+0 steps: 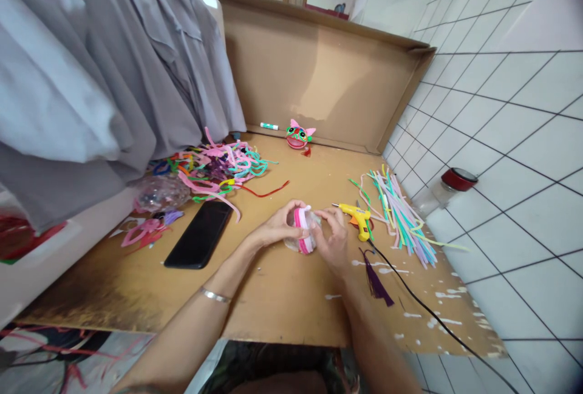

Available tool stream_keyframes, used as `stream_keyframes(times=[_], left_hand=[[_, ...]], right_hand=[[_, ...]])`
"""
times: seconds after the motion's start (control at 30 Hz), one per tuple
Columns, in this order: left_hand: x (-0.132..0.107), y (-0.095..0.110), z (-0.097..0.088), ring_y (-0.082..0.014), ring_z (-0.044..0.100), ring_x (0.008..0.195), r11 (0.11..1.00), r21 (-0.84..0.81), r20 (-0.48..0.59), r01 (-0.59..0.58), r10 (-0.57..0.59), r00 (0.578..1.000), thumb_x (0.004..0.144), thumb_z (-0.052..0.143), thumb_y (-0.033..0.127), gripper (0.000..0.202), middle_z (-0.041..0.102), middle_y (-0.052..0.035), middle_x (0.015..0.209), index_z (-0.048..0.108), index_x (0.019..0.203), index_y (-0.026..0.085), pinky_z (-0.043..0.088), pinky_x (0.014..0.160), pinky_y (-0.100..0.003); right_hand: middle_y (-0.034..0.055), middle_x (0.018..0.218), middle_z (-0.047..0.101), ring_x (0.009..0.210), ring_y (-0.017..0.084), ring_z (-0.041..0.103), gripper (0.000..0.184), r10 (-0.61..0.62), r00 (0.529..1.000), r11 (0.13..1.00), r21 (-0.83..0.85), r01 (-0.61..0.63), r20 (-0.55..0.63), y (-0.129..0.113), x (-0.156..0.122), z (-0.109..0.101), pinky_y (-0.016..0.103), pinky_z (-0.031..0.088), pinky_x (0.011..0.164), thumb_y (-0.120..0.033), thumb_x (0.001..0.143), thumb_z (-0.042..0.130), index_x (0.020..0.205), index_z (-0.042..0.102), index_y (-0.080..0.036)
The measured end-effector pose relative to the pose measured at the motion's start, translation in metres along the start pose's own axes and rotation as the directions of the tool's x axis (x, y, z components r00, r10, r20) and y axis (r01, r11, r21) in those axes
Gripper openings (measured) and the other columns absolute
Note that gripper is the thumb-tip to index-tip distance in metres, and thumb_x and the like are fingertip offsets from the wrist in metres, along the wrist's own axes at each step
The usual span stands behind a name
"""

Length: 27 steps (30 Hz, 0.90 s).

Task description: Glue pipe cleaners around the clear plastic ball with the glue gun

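Both my hands hold a small clear ball wrapped with a pink pipe cleaner [301,230] just above the cardboard work surface [282,297]. My left hand [277,227] cups it from the left with fingers curled around it. My right hand [334,239] pinches the pink wrap from the right side. A silver bangle sits on my left wrist.
A black phone [199,235] lies left of my hands. A yellow glue gun [357,218] with a black cord, a bundle of pastel pipe cleaners [401,215] and a purple tassel [376,278] lie to the right. Tangled pipe cleaners [214,166], a small mask figure [298,135], a jar [449,187].
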<state>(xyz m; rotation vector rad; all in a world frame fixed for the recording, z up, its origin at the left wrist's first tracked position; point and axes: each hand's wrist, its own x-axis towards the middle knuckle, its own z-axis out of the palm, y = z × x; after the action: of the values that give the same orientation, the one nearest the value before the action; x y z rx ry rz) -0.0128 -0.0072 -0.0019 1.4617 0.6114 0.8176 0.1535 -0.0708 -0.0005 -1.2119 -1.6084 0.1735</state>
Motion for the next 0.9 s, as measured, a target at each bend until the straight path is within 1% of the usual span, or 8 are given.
stream_keyframes(times=[0.13, 0.2, 0.3, 0.43, 0.6, 0.77, 0.83, 0.9], left_hand=[[-0.002, 0.004, -0.001, -0.0133, 0.049, 0.081, 1.0, 0.026, 0.021, 0.001, -0.002, 1.0, 0.056, 0.085, 0.04, 0.066, 0.052, 0.0008, 0.094, 0.048, 0.105, 0.019, 0.042, 0.071, -0.024], [-0.003, 0.006, -0.001, -0.0138, 0.05, 0.082, 1.0, 0.029, 0.041, -0.002, 0.0, 0.999, 0.055, 0.085, 0.039, 0.066, 0.052, 0.0004, 0.096, 0.048, 0.105, 0.018, 0.042, 0.073, -0.024], [-0.004, 0.009, -0.001, -0.0139, 0.05, 0.082, 0.999, 0.033, 0.072, 0.01, -0.013, 0.997, 0.055, 0.085, 0.038, 0.066, 0.053, 0.0009, 0.095, 0.047, 0.106, 0.019, 0.043, 0.073, -0.025], [-0.005, 0.012, -0.001, -0.0132, 0.05, 0.08, 0.997, 0.069, 0.085, 0.036, -0.041, 0.996, 0.055, 0.084, 0.036, 0.065, 0.053, 0.0011, 0.093, 0.047, 0.106, 0.019, 0.043, 0.07, -0.024], [-0.006, 0.014, 0.0, -0.0134, 0.049, 0.08, 0.996, 0.084, 0.081, 0.041, -0.048, 0.996, 0.055, 0.083, 0.033, 0.064, 0.053, 0.0011, 0.093, 0.047, 0.106, 0.02, 0.042, 0.072, -0.024], [-0.006, 0.013, 0.002, -0.0149, 0.052, 0.085, 0.996, 0.079, 0.065, 0.03, -0.035, 0.997, 0.054, 0.083, 0.033, 0.064, 0.055, -0.0004, 0.098, 0.048, 0.106, 0.02, 0.043, 0.078, -0.027], [-0.005, 0.012, 0.002, -0.0152, 0.052, 0.085, 0.998, 0.054, 0.067, 0.032, -0.036, 0.997, 0.054, 0.084, 0.035, 0.065, 0.055, -0.0008, 0.099, 0.047, 0.106, 0.02, 0.043, 0.078, -0.027], [-0.004, 0.009, 0.001, -0.0154, 0.053, 0.085, 0.999, 0.026, 0.065, 0.033, -0.034, 0.997, 0.054, 0.085, 0.037, 0.067, 0.056, -0.0009, 0.099, 0.047, 0.106, 0.02, 0.044, 0.077, -0.027]], right_hand=[[0.0084, 0.099, 0.059, 0.098, 0.021, 0.059, 0.023, 0.078, 0.996, 0.996, -0.04, -0.08, -0.038, 0.006, 0.002, 0.001, 0.037, 0.049, 0.089, -0.031, 0.094, 0.045, 0.102, 0.064, -0.02], [0.0085, 0.097, 0.061, 0.098, 0.021, 0.059, 0.026, 0.104, 0.994, 0.993, -0.049, -0.106, -0.034, 0.01, 0.003, 0.002, 0.037, 0.048, 0.09, -0.031, 0.096, 0.041, 0.099, 0.064, -0.02], [0.008, 0.093, 0.063, 0.094, 0.02, 0.06, 0.031, 0.13, 0.991, 0.99, -0.048, -0.13, -0.008, 0.015, 0.004, 0.004, 0.036, 0.049, 0.086, -0.032, 0.098, 0.037, 0.091, 0.065, -0.021], [0.0073, 0.089, 0.064, 0.088, 0.02, 0.06, 0.037, 0.148, 0.989, 0.988, -0.034, -0.148, 0.011, 0.018, 0.003, 0.006, 0.034, 0.05, 0.079, -0.035, 0.099, 0.035, 0.084, 0.065, -0.021], [0.007, 0.09, 0.064, 0.09, 0.019, 0.06, 0.037, 0.171, 0.985, 0.984, -0.038, -0.172, -0.016, 0.024, 0.004, 0.006, 0.034, 0.049, 0.081, -0.036, 0.099, 0.035, 0.087, 0.066, -0.021], [0.007, 0.092, 0.064, 0.089, 0.019, 0.06, 0.032, 0.202, 0.975, 0.975, -0.072, -0.209, -0.094, 0.034, 0.007, 0.002, 0.035, 0.048, 0.083, -0.037, 0.095, 0.04, 0.09, 0.067, -0.019], [0.008, 0.095, 0.064, 0.09, 0.02, 0.059, 0.029, 0.179, 0.976, 0.973, -0.128, -0.194, -0.125, 0.039, 0.008, -0.002, 0.036, 0.048, 0.084, -0.035, 0.093, 0.043, 0.094, 0.067, -0.018], [0.0097, 0.097, 0.064, 0.093, 0.022, 0.059, 0.028, 0.148, 0.976, 0.952, -0.245, -0.184, -0.159, 0.045, 0.01, -0.008, 0.038, 0.046, 0.087, -0.034, 0.092, 0.044, 0.097, 0.067, -0.017]])
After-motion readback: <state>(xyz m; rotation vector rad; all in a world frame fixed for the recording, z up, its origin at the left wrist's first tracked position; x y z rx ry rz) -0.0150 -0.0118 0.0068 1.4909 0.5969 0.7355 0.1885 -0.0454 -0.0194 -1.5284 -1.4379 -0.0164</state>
